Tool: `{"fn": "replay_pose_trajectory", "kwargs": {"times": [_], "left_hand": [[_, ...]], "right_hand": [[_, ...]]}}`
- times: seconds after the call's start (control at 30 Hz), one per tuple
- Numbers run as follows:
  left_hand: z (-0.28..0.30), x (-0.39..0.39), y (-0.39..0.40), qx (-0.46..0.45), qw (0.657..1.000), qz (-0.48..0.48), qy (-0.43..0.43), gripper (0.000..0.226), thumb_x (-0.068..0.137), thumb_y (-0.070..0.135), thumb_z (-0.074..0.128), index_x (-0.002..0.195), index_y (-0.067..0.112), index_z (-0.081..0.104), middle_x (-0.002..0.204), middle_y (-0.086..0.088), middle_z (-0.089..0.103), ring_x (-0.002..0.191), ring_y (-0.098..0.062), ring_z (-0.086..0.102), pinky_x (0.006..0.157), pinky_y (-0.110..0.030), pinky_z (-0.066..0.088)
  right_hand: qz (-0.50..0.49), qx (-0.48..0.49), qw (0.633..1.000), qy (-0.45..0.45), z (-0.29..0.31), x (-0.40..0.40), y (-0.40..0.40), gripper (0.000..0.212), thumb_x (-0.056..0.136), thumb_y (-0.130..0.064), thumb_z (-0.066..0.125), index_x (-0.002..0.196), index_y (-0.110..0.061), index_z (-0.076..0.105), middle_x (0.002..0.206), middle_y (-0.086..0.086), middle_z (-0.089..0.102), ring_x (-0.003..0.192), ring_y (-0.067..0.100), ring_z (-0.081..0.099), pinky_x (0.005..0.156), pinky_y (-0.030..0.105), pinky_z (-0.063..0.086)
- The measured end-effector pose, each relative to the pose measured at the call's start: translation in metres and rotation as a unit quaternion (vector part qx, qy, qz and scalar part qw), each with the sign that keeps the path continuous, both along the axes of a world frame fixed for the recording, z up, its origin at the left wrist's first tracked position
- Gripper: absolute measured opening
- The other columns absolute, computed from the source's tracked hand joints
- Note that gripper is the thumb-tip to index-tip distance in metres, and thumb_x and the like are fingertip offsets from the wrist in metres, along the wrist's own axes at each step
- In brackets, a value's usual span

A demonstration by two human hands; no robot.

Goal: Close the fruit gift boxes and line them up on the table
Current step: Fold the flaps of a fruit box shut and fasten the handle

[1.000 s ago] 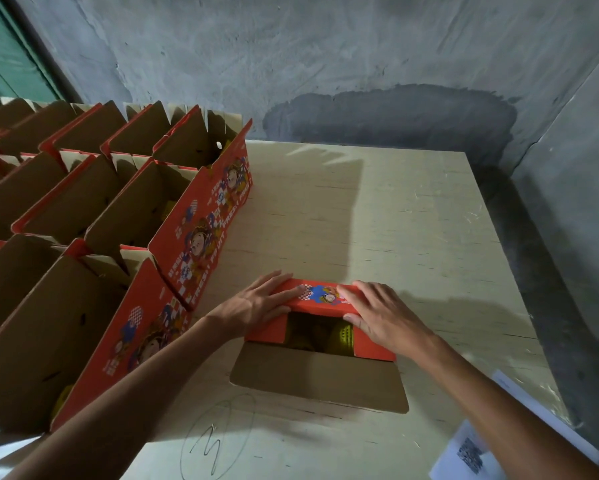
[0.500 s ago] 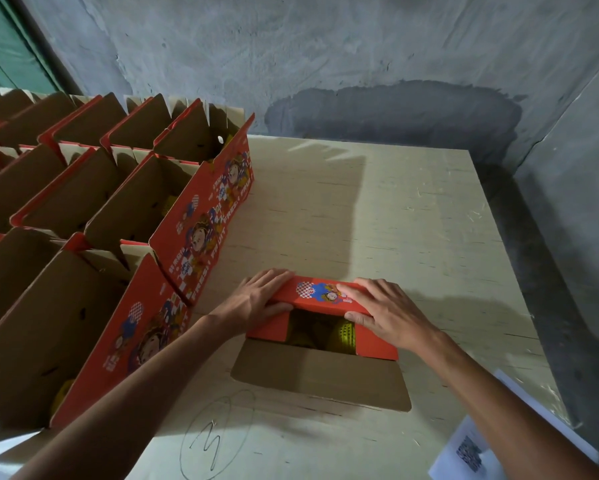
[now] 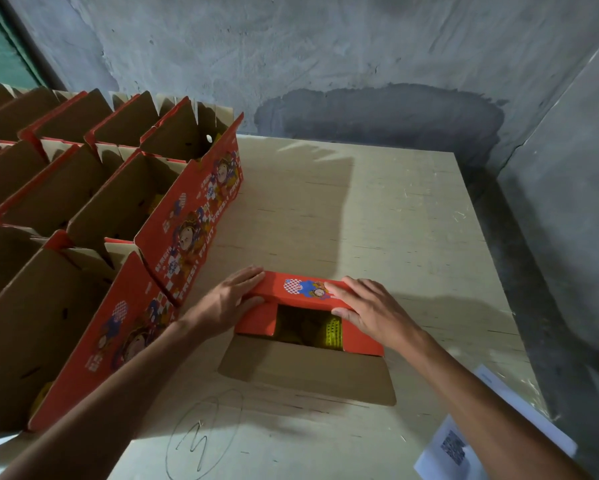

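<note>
A red fruit gift box (image 3: 301,288) lies on the pale wooden table (image 3: 377,220), straight in front of me. Its far red flap is folded down over the opening. My left hand (image 3: 227,301) rests flat on that flap's left end, thumb against the side flap. My right hand (image 3: 370,311) presses its right end with straight fingers, thumb at the flap's edge. Through the gap between my hands shows yellow netted fruit (image 3: 332,332). The near brown flap (image 3: 308,372) lies open, flat towards me.
Several open red boxes (image 3: 187,220) with raised lids stand in rows at the left, close to my left arm. A printed sheet (image 3: 454,448) lies at the table's near right corner. A circled pencil mark (image 3: 201,441) is near me. Grey walls border the table behind and right.
My left hand has slid a little further onto the far flap. The box and my right hand stay almost where they were.
</note>
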State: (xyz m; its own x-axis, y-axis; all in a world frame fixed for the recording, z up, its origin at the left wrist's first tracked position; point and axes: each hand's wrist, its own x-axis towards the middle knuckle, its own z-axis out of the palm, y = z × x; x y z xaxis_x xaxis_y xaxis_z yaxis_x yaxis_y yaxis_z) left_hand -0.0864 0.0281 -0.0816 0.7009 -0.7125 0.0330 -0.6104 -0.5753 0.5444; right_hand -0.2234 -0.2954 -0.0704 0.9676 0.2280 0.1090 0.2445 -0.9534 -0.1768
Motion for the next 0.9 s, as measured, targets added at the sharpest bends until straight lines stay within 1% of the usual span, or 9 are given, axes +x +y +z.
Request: {"fn": "replay_pose_trajectory", "kwargs": {"times": [0.1,0.17,0.23,0.3,0.4,0.53,0.67,0.8,0.9], "left_hand": [[-0.003,-0.005,-0.001,-0.067,0.997,0.046,0.020,0.052,0.094,0.028,0.073,0.144,0.022,0.059,0.154,0.001,0.049,0.143,-0.016,0.042,0.116,-0.040,0.042],[-0.008,-0.012,-0.003,-0.117,0.984,0.107,0.075,0.047,0.090,0.028,0.078,0.135,0.029,0.066,0.148,0.012,0.052,0.136,-0.006,0.047,0.110,-0.027,0.046],[-0.013,-0.020,-0.006,-0.141,0.976,0.140,0.087,0.046,0.089,0.029,0.078,0.132,0.038,0.065,0.148,0.018,0.050,0.135,0.000,0.045,0.106,-0.005,0.036],[-0.017,-0.027,-0.007,-0.141,0.977,0.133,0.084,0.045,0.095,0.030,0.072,0.135,0.044,0.059,0.154,0.017,0.044,0.139,0.001,0.040,0.103,0.002,0.025],[-0.018,-0.032,-0.001,-0.138,0.980,0.100,0.099,0.040,0.104,0.033,0.057,0.142,0.046,0.055,0.163,0.017,0.033,0.146,0.001,0.032,0.106,-0.001,0.024],[-0.019,-0.034,0.001,-0.130,0.985,0.076,0.086,0.041,0.107,0.017,0.053,0.146,0.028,0.055,0.165,0.009,0.030,0.152,-0.008,0.025,0.115,-0.004,0.016],[-0.015,-0.035,-0.004,-0.131,0.982,0.111,0.072,0.038,0.103,0.021,0.061,0.140,0.022,0.063,0.160,0.004,0.040,0.146,-0.016,0.038,0.118,-0.030,0.032],[-0.003,-0.026,-0.014,-0.076,0.988,0.132,0.008,0.039,0.093,0.043,0.072,0.125,0.019,0.070,0.148,0.000,0.053,0.136,-0.021,0.045,0.111,-0.044,0.041],[0.002,-0.020,-0.026,-0.028,0.995,0.092,-0.026,0.048,0.092,0.054,0.067,0.126,0.020,0.062,0.151,-0.001,0.050,0.140,-0.022,0.042,0.114,-0.045,0.034]], "right_hand": [[-0.005,-0.006,1.000,0.006,-0.004,0.001,-0.003,0.059,0.103,-0.055,0.042,0.154,-0.026,0.047,0.142,0.009,0.056,0.115,0.028,0.057,0.101,0.044,0.049],[-0.010,-0.012,1.000,0.016,-0.007,0.002,-0.005,0.061,0.103,-0.059,0.038,0.156,-0.030,0.042,0.148,0.005,0.051,0.123,0.026,0.053,0.105,0.042,0.045],[-0.015,-0.015,0.999,0.026,-0.009,0.002,-0.005,0.063,0.103,-0.062,0.034,0.158,-0.034,0.037,0.152,0.003,0.046,0.128,0.026,0.050,0.109,0.043,0.042],[-0.019,-0.022,0.999,0.038,-0.010,0.001,-0.004,0.064,0.102,-0.064,0.030,0.160,-0.035,0.031,0.158,0.003,0.040,0.133,0.027,0.046,0.111,0.044,0.039],[-0.022,-0.037,0.997,0.061,-0.011,0.001,-0.003,0.066,0.102,-0.066,0.026,0.162,-0.039,0.020,0.166,0.001,0.026,0.142,0.025,0.035,0.116,0.045,0.031],[-0.023,-0.037,0.997,0.069,-0.012,0.002,-0.004,0.066,0.103,-0.065,0.029,0.162,-0.040,0.016,0.168,-0.002,0.019,0.147,0.023,0.028,0.120,0.043,0.025],[-0.026,-0.019,0.999,0.044,-0.014,0.000,-0.002,0.058,0.107,-0.056,0.029,0.161,-0.036,0.024,0.166,-0.003,0.026,0.146,0.020,0.030,0.120,0.042,0.026],[-0.047,0.100,0.993,0.029,-0.015,0.000,-0.005,0.047,0.110,-0.028,0.039,0.156,-0.017,0.039,0.160,0.002,0.039,0.147,0.017,0.035,0.124,0.029,0.019],[-0.128,0.198,0.971,0.034,-0.018,-0.005,-0.009,0.045,0.110,-0.025,0.041,0.153,-0.011,0.043,0.158,0.005,0.043,0.148,0.018,0.036,0.121,0.018,0.015]]}}
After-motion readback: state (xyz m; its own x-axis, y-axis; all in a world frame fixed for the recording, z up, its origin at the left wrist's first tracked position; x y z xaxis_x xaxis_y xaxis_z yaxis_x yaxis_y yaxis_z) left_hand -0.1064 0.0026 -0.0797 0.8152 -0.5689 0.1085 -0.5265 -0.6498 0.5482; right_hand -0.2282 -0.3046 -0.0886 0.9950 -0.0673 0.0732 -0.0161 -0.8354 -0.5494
